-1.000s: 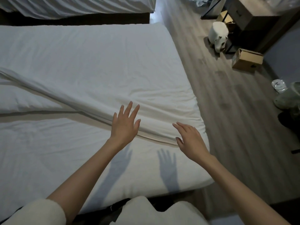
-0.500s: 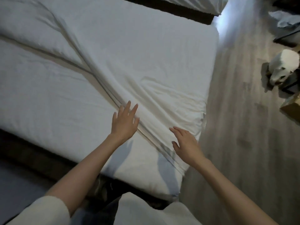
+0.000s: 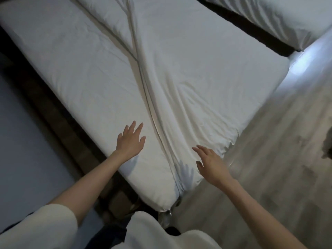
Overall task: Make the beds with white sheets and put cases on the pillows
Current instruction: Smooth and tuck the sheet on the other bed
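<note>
A white sheet (image 3: 194, 72) covers the right part of the mattress (image 3: 75, 69), and its folded edge (image 3: 143, 81) runs as a long ridge down to the near corner. My left hand (image 3: 130, 141) hovers with straight, spread fingers just left of that ridge, over the bare mattress cover. My right hand (image 3: 209, 161) is spread open over the sheet near the near right corner, holding nothing. Both hands cast shadows on the fabric below them.
A second bed (image 3: 280, 17) with white bedding lies at the top right, across a dark gap. Wooden floor (image 3: 273, 159) runs along the right side. The dark bed frame (image 3: 59, 119) and grey floor lie on the left. A dark object shows at the right edge.
The view has swung round, so the bed now runs diagonally. My left hand has moved from the ridge to its left side. Both hands stay spread open.
</note>
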`<move>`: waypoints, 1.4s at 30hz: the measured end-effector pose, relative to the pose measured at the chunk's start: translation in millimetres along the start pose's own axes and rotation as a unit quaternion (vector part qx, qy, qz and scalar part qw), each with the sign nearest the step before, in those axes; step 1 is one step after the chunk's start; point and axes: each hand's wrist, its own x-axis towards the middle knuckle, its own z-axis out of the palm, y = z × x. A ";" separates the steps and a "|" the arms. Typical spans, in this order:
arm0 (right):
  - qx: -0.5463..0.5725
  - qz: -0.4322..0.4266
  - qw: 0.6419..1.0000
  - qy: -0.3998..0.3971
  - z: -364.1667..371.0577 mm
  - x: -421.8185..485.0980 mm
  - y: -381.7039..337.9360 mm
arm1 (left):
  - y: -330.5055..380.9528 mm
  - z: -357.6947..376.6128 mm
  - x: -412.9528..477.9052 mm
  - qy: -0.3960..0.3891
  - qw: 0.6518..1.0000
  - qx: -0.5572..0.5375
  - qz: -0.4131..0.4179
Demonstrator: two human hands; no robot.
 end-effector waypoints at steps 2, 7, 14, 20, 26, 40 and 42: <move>-0.013 -0.012 1.000 -0.004 0.2 -0.4 3.3 | 4.1 5.5 2.9 -0.014 1.000 -0.008 -0.006; -0.021 -0.041 0.999 -0.002 4.7 7.0 4.2 | 25.0 17.8 7.5 -0.025 1.000 -0.010 0.006; -0.066 -0.140 0.987 -0.042 6.3 28.3 31.3 | 53.9 47.9 -17.6 0.013 0.999 -0.011 -0.050; -0.100 -0.251 0.959 -0.080 8.3 24.0 67.9 | 90.7 96.5 -80.5 0.057 0.983 -0.054 -0.164; -0.131 -0.334 0.930 -0.078 13.2 20.0 83.3 | 128.8 137.9 -136.5 0.086 0.964 -0.103 -0.230; -0.278 -0.445 0.846 -0.099 106.3 24.9 65.8 | 150.9 262.1 -164.8 0.134 0.918 -0.221 -0.302; -0.301 -0.452 0.830 -0.130 120.9 31.3 70.1 | 155.1 283.5 -157.5 0.127 0.913 -0.236 -0.309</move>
